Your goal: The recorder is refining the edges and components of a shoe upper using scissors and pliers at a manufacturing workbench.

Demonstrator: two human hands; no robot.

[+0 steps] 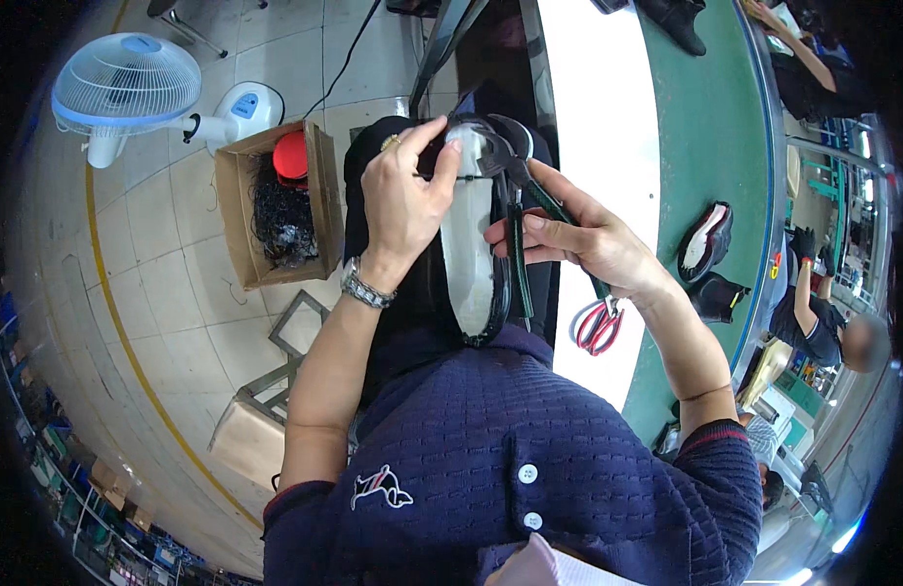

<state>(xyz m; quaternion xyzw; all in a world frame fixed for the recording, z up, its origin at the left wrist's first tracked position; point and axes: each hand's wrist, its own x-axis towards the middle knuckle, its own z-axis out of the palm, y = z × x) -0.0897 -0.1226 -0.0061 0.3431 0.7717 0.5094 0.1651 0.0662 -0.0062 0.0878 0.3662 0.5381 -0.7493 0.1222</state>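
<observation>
Left hand (404, 200) grips shoe (468, 244); right hand (578, 239) holds, seemingly, pliers (515, 181)

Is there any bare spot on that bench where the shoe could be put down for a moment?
Yes. The white strip beside the right hand is bare down to the red-handled scissors. The green belt is free above the finished shoe. It is crowded around the left hand, the held shoe and the pliers.

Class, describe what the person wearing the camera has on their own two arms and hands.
Left hand: a gold ring on one finger, a silver metal link wristwatch at the wrist. Right hand: nothing worn. Both arms are bare below short navy knitted sleeves edged with a thin red stripe.
</observation>
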